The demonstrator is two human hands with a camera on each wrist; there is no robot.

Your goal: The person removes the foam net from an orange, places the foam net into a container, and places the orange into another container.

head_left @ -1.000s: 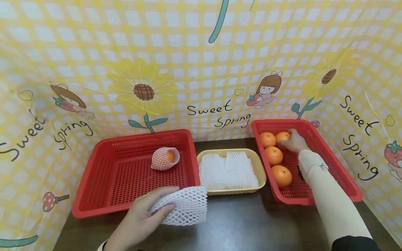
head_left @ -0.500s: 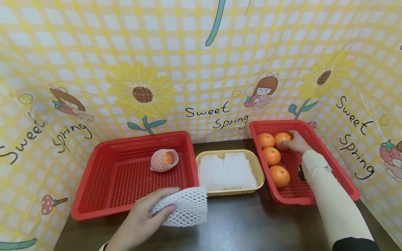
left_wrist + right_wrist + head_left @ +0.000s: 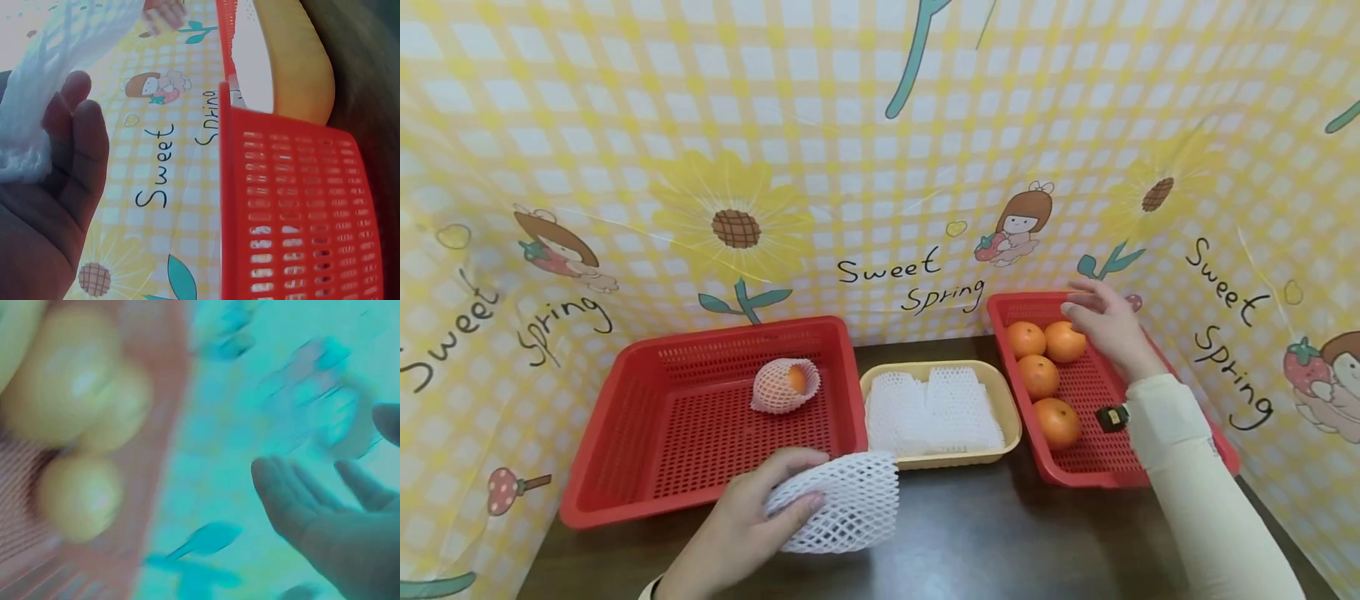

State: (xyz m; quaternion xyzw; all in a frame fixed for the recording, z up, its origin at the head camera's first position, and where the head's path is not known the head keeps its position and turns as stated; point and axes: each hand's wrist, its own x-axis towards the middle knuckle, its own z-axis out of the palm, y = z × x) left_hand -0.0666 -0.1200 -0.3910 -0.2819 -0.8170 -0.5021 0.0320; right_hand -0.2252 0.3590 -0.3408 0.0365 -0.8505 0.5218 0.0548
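My left hand (image 3: 752, 508) pinches a white foam net sleeve (image 3: 846, 504) between thumb and fingers, in front of the left red basket; the left wrist view shows the curled fingers (image 3: 90, 144) against the net. My right hand (image 3: 1108, 321) is raised over the back of the right red basket (image 3: 1187, 462), fingers spread and holding nothing. Just left of it sits an orange (image 3: 1064, 342), partly overlapped by the hand in the head view. Several oranges line that basket's left side, the nearest orange (image 3: 1057, 422) at the front. In the right wrist view the oranges (image 3: 81, 497) are blurred.
The left red basket (image 3: 625, 508) holds one orange in a foam net (image 3: 784, 385). Between the baskets, a yellow tray (image 3: 1011, 417) carries stacked white foam nets (image 3: 934, 412). A checked cloth (image 3: 880, 167) stands behind everything on the dark table (image 3: 955, 533).
My right hand has lifted off the back orange, rising slightly with its fingers spreading; that orange stays in the basket. The left hand still holds the foam net sleeve.
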